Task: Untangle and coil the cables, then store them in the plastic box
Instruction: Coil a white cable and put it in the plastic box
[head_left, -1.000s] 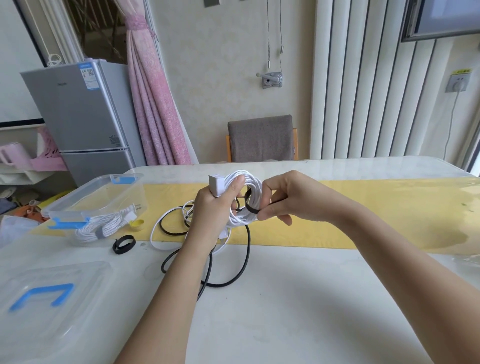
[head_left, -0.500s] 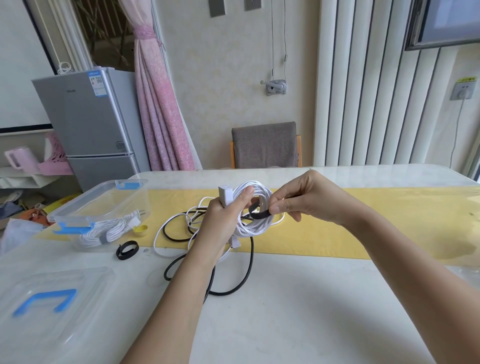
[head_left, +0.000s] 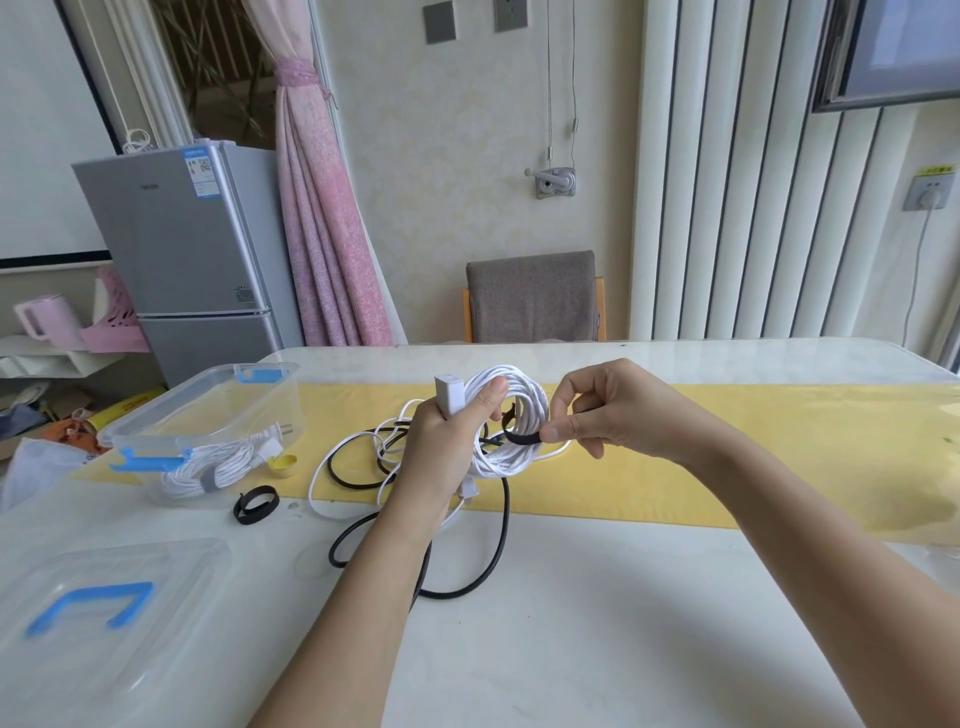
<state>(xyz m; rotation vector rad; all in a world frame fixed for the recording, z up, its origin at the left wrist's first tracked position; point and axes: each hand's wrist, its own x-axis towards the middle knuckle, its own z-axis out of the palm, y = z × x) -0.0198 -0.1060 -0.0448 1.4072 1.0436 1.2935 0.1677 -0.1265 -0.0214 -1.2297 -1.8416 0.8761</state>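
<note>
Now, binding: the left hand (head_left: 445, 453) curls firmly round the white coil (head_left: 521, 396), held up off the table (head_left: 571, 623). Just right of that grip, the right hand (head_left: 618, 411) pinches a black strap (head_left: 522, 439) looped over the strands. Next, probably, cinch and fasten it (snugly), then reach well left to the plastic box (head_left: 228, 405).

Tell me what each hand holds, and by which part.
Left hand grips the white cable coil around one side; right hand pinches the black strap by its end.

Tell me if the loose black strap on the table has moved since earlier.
No. The black strap still lies just right of the plastic box.
</note>
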